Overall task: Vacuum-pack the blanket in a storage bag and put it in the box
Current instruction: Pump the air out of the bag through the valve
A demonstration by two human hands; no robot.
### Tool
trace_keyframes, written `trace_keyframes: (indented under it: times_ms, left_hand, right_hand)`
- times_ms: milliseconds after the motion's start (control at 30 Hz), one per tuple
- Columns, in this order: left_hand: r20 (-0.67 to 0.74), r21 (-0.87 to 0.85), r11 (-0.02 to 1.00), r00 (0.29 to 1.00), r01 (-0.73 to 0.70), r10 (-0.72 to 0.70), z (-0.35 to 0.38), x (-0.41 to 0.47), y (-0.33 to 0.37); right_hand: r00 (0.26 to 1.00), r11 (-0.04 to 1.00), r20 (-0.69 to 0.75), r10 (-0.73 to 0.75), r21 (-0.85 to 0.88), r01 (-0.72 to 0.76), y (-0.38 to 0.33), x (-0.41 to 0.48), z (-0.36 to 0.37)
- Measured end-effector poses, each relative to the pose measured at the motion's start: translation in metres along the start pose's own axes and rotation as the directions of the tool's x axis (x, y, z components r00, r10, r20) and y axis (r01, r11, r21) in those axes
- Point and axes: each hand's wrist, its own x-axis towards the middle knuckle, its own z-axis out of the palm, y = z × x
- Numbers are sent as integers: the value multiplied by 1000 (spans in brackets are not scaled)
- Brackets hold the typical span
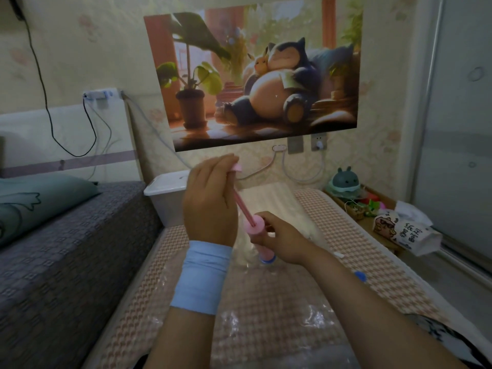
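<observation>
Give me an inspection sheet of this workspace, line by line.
Surface: grey woven bed cover at left.
Job's things: checked blanket apparently inside crinkled clear storage bag; pink hand pump standing on it; white lidded box behind.
Clutter: tissue pack and teal toy at right.
Hands: left hand grips the pump's handle, rod drawn out; right hand grips its barrel.
Cables: black cable down the wall; white cable looping below the sockets.
Surroundings: cartoon poster, pale sliding door.

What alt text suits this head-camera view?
A pink pump stands on a clear storage bag holding a checked blanket; the left hand grips its raised handle, the right hand its barrel. A white box sits behind.
</observation>
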Motion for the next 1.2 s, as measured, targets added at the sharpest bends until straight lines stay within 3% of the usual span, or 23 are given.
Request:
trace_keyframes:
  times_ms: [67, 100, 167, 200, 233, 267, 300, 367, 433, 533, 600, 667, 700, 733, 767, 800, 867, 900, 967, 1033, 1100, 1133, 1200]
  left_hand:
    - [198, -14, 993, 974, 116, -111, 10, -17, -7]
    - [371, -3, 980, 910, 197, -182, 16, -29, -10]
    - [673, 94, 949, 683, 299, -282, 26, -49, -14]
    - [732, 138, 945, 612, 295, -298, 29, -54, -14]
    - [739, 164, 948, 602, 273, -301, 28, -53, -13]
    - [699, 168, 957, 656, 237, -285, 24, -47, -10]
    - [600, 151, 971, 764, 186, -240, 20, -40, -7]
    - [311, 81, 995, 947, 62, -84, 10, -20, 0]
    - [69, 15, 1000, 997, -21, 20, 0, -3, 2]
    - [41, -17, 999, 999, 30, -29, 3, -7, -1]
    - [284, 3, 989, 948, 148, -143, 13, -30, -4]
    - [628, 58, 956, 734, 289, -260, 23, -49, -7]
    - [732, 110, 944, 617, 313, -289, 26, -52, -8]
    - [770, 150, 943, 562, 298, -301, 27, -51, -8]
    - [765, 166, 946, 569, 278, -301, 25, -47, -7]
    - [720, 157, 955, 633, 251, -285, 22, -40, -5]
    - [472, 77, 986, 866, 145, -164, 14, -24, 0]
    - [315, 36, 997, 946, 74, -82, 9, -16, 1]
    - [64, -25, 1000, 998, -17, 19, 4, -1, 0]
    - [0, -68, 998, 1000, -11, 11, 5, 0, -1]
    - [177, -74, 993, 981, 92, -77, 17, -19, -7]
    - [355, -54, 984, 924, 173, -143, 24, -32, -10]
    - [671, -4, 946, 702, 323, -237, 35, -54, -15]
  right_hand:
    - [1000, 1000, 4, -1, -1, 1, 0, 2, 1]
    - [1000, 1000, -3, 4, 1, -4, 0, 2, 2]
    - [1000, 1000, -9, 8, 8, -8, -2, 1, 3]
    - [1000, 1000, -7, 5, 11, -5, -2, 0, 3]
    - [1000, 1000, -8, 3, 12, -3, -3, -1, 3]
    - [1000, 1000, -12, 1, 16, -1, -2, -1, 2]
    - [1000, 1000, -17, 1, 16, -1, -1, -1, 0]
    - [1000, 1000, -11, 1, 13, -1, 2, 1, -2]
    - [1000, 1000, -2, -4, 8, 4, 2, 1, -3]
    - [1000, 1000, 9, -6, -9, 6, 1, 1, -1]
    - [1000, 1000, 6, 1, -13, -1, 0, 1, 2]
    - [1000, 1000, -7, 5, 8, -5, 0, 0, 1]
    - [1000, 1000, -7, 5, 10, -5, -1, -1, 0]
    - [1000, 1000, -4, 2, 7, -2, -1, -2, -1]
    - [1000, 1000, -4, 0, 2, 0, -1, -2, -1]
    - [1000, 1000, -7, 0, 3, 0, -1, -2, -3]
    - [1000, 1000, -10, 8, 8, -8, 0, -1, -5]
    - [1000, 1000, -6, 9, 9, -9, 1, -1, -6]
    - [1000, 1000, 3, 6, -10, -5, 0, 0, -6]
    - [1000, 1000, 12, -1, -23, 1, 0, 0, -4]
    - [1000, 1000, 11, -2, -20, 3, -1, 1, -3]
    - [1000, 1000, 0, 0, -16, 0, -1, 1, -3]
    - [1000, 1000, -18, 12, 2, -12, -2, 0, -4]
